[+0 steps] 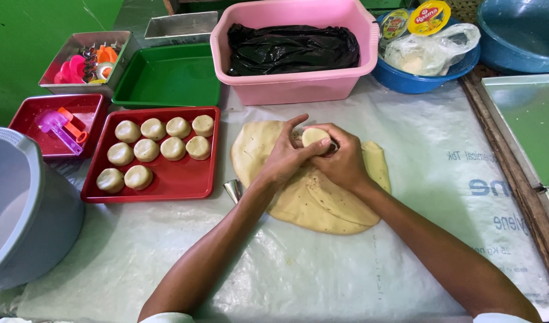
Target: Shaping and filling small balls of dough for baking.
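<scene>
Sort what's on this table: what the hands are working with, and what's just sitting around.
In use:
left hand and right hand, together around a small dough round
flat dough sheet
red tray of shaped rounds
small metal cutter

Lying about:
pink tub
green tray
grey bucket
blue bowl

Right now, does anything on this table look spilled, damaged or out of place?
Nothing stands out. The dough rounds sit in tidy rows in the red tray, the flat dough sheet lies whole, and the left hand and right hand hold one round.

Pink tub, green tray, grey bucket
</scene>
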